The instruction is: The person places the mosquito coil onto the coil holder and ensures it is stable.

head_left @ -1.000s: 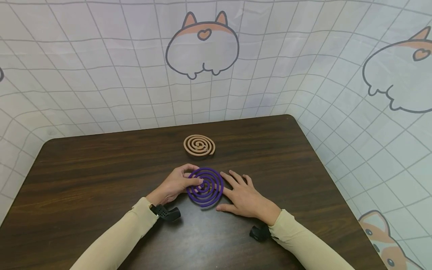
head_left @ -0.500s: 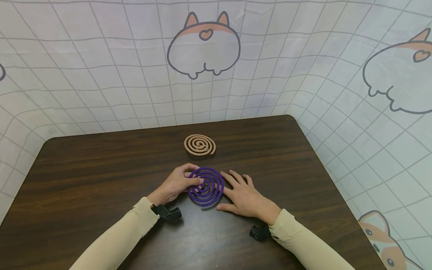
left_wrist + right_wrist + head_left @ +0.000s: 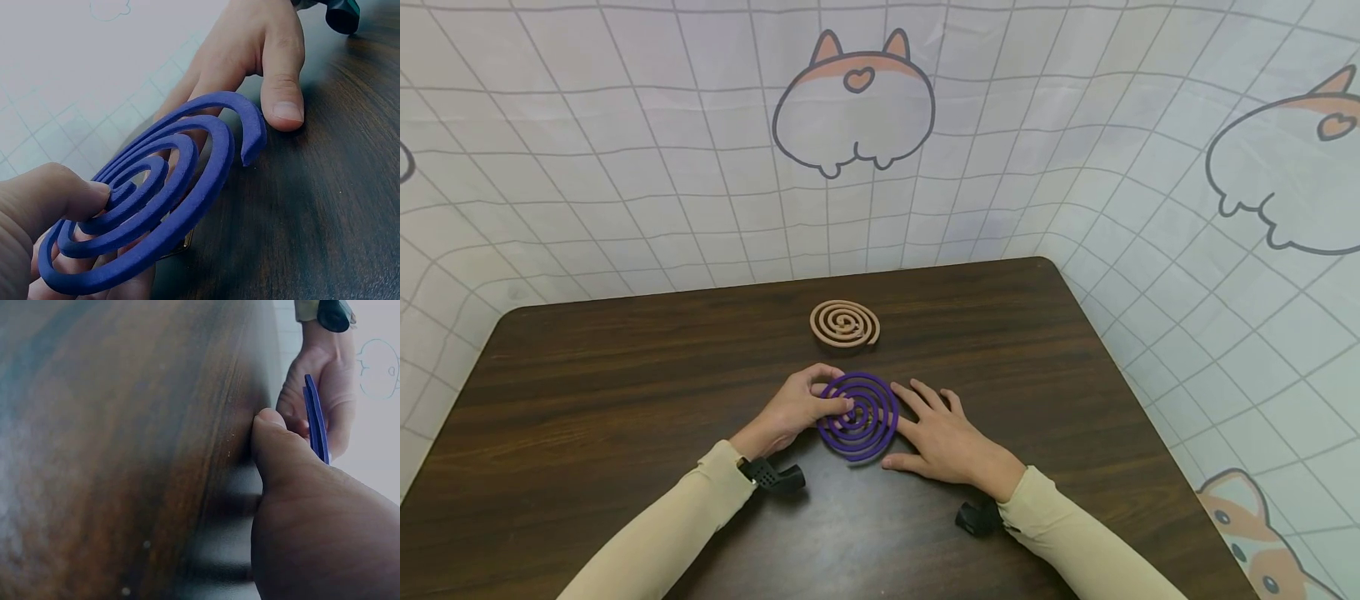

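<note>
My left hand (image 3: 793, 408) holds a purple mosquito coil (image 3: 194, 203), its thumb pressed on the centre and its fingers beneath. In the left wrist view the coil is tilted above the table. To its right my right hand (image 3: 951, 442) rests on the tabletop, fingers spread and palm down. One of its fingers passes partly behind the coil's right rim. Under the coil, a thin gold-coloured edge (image 3: 188, 240) shows through; most of that thing is hidden. The right wrist view catches the coil (image 3: 317, 422) nearly edge-on.
A tan mosquito coil (image 3: 844, 320) lies farther back on the dark wood table (image 3: 625, 367), beyond the left hand. A white curtain (image 3: 700, 167) with grid lines and cartoon dogs hangs behind the table and along its right side.
</note>
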`<state>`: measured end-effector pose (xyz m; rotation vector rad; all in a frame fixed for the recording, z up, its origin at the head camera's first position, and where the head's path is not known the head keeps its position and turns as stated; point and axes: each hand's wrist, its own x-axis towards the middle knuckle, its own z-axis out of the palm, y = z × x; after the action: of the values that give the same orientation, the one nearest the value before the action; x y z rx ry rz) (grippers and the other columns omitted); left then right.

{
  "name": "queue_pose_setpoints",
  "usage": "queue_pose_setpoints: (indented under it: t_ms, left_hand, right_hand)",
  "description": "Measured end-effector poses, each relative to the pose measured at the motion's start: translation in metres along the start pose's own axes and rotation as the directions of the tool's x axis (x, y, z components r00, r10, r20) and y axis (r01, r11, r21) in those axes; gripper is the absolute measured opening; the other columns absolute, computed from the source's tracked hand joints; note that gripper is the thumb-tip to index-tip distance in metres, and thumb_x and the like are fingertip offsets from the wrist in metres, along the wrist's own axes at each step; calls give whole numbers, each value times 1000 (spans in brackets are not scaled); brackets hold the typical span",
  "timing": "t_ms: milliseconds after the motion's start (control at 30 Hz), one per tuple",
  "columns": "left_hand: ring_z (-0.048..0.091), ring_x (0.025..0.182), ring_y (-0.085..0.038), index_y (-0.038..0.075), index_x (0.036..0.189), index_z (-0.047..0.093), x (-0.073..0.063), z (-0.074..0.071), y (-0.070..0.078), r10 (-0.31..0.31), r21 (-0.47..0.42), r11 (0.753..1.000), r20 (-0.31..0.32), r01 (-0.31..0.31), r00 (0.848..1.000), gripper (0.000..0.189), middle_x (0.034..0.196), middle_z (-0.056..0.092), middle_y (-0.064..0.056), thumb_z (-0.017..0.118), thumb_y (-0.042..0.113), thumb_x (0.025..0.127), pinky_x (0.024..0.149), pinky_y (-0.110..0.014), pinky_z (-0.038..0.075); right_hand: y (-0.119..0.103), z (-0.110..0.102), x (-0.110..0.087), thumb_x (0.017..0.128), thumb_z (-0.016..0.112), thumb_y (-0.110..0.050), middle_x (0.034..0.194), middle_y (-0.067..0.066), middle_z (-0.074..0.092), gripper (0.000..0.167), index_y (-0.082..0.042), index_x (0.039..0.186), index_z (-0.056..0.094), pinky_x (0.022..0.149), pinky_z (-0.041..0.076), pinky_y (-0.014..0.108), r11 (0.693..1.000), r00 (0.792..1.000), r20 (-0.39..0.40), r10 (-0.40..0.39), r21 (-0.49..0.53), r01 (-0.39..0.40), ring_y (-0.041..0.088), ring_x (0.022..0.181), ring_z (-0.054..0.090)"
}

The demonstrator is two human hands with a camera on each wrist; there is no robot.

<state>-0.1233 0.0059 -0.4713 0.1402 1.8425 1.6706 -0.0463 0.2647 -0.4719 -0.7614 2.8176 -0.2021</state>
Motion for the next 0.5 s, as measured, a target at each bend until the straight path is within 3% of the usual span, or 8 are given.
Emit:
queue_pose_setpoints:
  t_ms: [500]
  left_hand:
    - [74,73,-12,3,139,49,3,-3,-2,1,-27,1000,2,0,1000,54,87,75,-3,76,10,93,66,-26,62]
  right_hand:
    - [2,3,0,97,47,-73,174,6,21,71,-36,158,43,115,31,73,1000,1000,-16,-5,-2,5,40,160,21]
